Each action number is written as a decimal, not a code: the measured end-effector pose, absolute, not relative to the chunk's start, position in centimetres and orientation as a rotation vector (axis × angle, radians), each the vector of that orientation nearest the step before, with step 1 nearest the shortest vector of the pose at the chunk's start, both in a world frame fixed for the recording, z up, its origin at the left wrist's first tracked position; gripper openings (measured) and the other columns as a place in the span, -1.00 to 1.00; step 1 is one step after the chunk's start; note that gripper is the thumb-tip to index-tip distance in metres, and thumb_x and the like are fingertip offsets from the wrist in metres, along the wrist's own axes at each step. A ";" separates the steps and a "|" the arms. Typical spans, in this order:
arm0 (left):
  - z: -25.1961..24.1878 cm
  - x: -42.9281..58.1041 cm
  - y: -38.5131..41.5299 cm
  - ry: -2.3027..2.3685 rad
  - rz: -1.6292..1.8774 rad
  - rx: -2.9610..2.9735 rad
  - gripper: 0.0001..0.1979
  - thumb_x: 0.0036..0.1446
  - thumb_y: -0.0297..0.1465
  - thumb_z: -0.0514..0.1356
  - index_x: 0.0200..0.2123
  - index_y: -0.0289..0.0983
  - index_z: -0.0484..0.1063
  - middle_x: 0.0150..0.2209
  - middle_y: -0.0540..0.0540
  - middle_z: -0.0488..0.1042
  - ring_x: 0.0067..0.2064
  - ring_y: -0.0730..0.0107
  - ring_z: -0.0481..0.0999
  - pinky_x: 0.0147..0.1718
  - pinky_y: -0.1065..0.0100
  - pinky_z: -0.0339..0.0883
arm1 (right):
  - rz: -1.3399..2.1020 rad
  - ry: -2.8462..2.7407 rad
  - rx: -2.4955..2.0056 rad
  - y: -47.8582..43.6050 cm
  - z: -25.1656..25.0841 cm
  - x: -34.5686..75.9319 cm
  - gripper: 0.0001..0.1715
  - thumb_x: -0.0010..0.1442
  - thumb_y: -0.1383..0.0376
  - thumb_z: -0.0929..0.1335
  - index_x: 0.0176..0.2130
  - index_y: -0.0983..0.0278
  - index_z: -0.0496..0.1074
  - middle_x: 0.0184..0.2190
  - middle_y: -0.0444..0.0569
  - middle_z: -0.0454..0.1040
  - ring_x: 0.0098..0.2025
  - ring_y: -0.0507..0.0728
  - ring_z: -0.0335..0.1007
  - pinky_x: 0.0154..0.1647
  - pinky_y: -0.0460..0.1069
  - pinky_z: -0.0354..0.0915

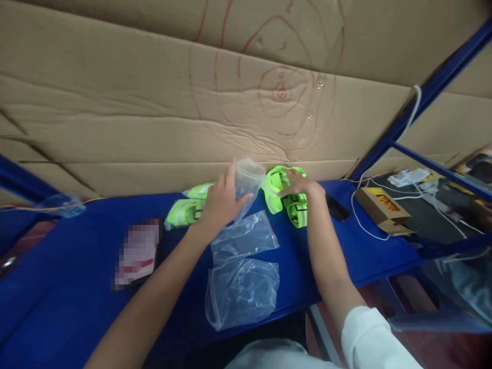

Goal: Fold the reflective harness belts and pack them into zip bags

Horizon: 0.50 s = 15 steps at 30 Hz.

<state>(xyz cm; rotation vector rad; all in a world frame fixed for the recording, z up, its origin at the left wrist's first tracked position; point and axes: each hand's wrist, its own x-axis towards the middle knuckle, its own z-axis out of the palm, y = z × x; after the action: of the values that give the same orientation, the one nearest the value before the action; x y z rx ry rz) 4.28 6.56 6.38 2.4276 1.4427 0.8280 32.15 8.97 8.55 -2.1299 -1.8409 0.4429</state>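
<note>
My left hand [223, 199] is at a clear plastic bag [249, 177], which stands up between its thumb and fingers near the cardboard wall. My right hand [299, 183] is on a fluorescent yellow-green reflective strap [272, 192], its fingers bent over the looped band. Below that hand lies a coiled part of the same kind of strap [298, 212]. Left of my left hand, a bagged yellow-green reflective bundle [183, 212] is partly hidden by the fingers. Two flat clear zip bags, an upper bag [246, 238] and a lower bag [246, 292], lie on the table before me.
The blue-covered table [88, 246] meets a cardboard wall [134, 128] with red rings drawn on it. A blurred-out flat item [138, 251] lies left. At right are a dark phone [338, 207], an open cardboard box [384, 207], white cables and a blue metal frame [426, 84].
</note>
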 end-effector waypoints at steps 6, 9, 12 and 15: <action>4.6 4.0 6.7 1.158 0.045 2.684 -0.25 0.43 -0.07 0.12 0.55 -0.15 0.02 0.57 -0.39 -0.03 0.59 -0.22 -0.06 0.46 -0.46 -0.28 | 0.424 -1.864 -2.332 9.2 7.4 34.4 0.57 -0.15 0.34 0.69 0.56 -0.03 -0.08 0.61 0.18 -0.20 0.62 0.52 -0.21 0.51 0.59 -0.21; 5.0 3.0 7.3 1.151 0.117 2.695 -0.28 0.45 -0.07 0.09 0.55 -0.17 0.05 0.56 -0.37 0.01 0.58 -0.15 0.01 0.49 -0.32 -0.16 | 0.358 -1.845 -2.382 9.9 6.5 34.6 0.60 -0.07 0.26 0.68 0.59 0.04 -0.23 0.60 0.28 -0.23 0.62 0.53 -0.23 0.49 0.59 -0.16; 5.6 2.6 7.4 1.127 0.202 2.695 -0.31 0.45 -0.08 0.08 0.52 -0.20 0.12 0.53 -0.33 0.11 0.53 -0.13 0.16 0.47 -0.21 0.04 | 0.252 -1.827 -2.375 10.7 5.6 34.0 0.18 0.27 0.10 0.49 0.58 0.18 -0.16 0.49 0.33 0.16 0.53 0.48 0.06 0.47 0.51 -0.05; 5.9 2.8 7.2 1.092 0.144 2.694 -0.35 0.45 -0.11 0.09 0.48 -0.23 0.21 0.51 -0.34 0.16 0.50 -0.17 0.22 0.45 -0.21 0.09 | 0.218 -1.858 -2.372 11.3 5.2 33.4 -0.18 0.42 0.11 0.35 0.50 0.25 0.10 0.33 0.27 0.42 0.41 0.43 0.29 0.47 0.48 -0.01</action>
<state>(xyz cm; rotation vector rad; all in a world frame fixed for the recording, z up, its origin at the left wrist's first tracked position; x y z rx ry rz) 2.77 7.15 5.90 2.6944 1.0920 0.1440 33.39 11.30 5.17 -2.3721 -1.8578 0.2180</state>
